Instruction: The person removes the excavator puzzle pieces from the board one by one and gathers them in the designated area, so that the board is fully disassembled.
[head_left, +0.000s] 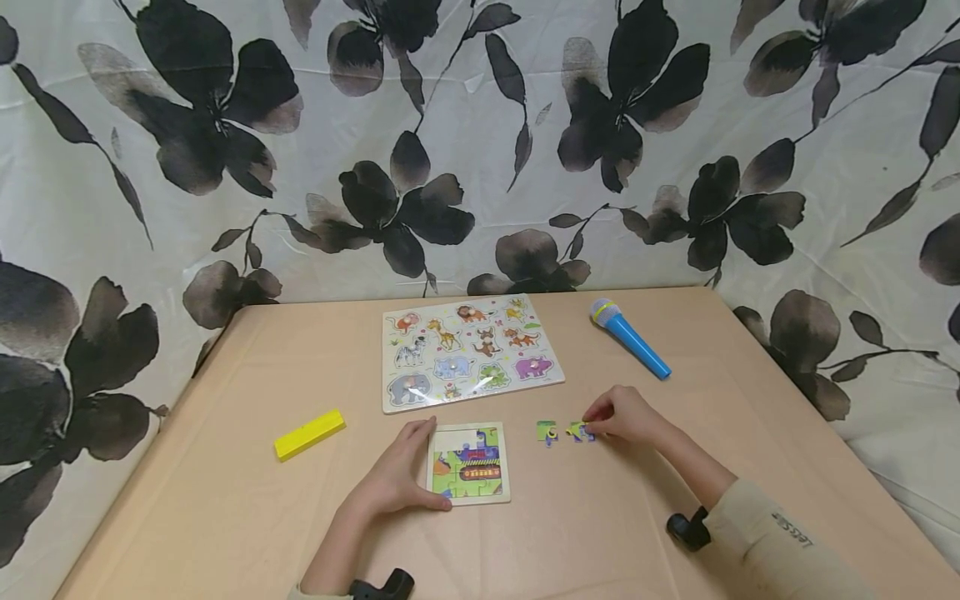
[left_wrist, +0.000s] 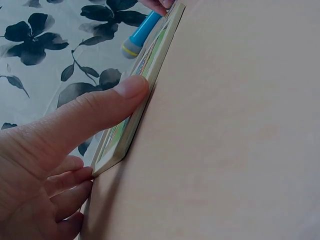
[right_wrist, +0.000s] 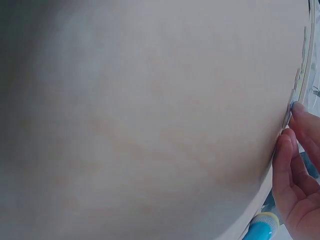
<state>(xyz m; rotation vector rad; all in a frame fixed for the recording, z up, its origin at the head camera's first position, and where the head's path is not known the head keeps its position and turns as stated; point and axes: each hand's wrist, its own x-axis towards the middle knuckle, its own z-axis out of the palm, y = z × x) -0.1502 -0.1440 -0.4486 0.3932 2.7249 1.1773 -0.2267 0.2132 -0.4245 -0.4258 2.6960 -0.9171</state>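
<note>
A small square jigsaw board (head_left: 507, 467) with a white frame lies on the table, several train-picture pieces set in its lower and right parts. My left hand (head_left: 397, 471) holds it along the left side, thumb at the near edge and fingers toward the far corner. In the left wrist view the thumb (left_wrist: 131, 88) presses the board's rim (left_wrist: 125, 142). To the right, my right hand (head_left: 630, 414) pinches a loose puzzle piece (head_left: 576, 432) at table level. A second puzzle piece (head_left: 547, 432) lies between that one and the board.
Behind the small board lies a larger animal puzzle board (head_left: 468, 400). A blue toy microphone (head_left: 633, 337) is at the back right, and a yellow block (head_left: 309, 434) at the left. Floral cloth (head_left: 510, 200) hangs behind the table (head_left: 300, 533).
</note>
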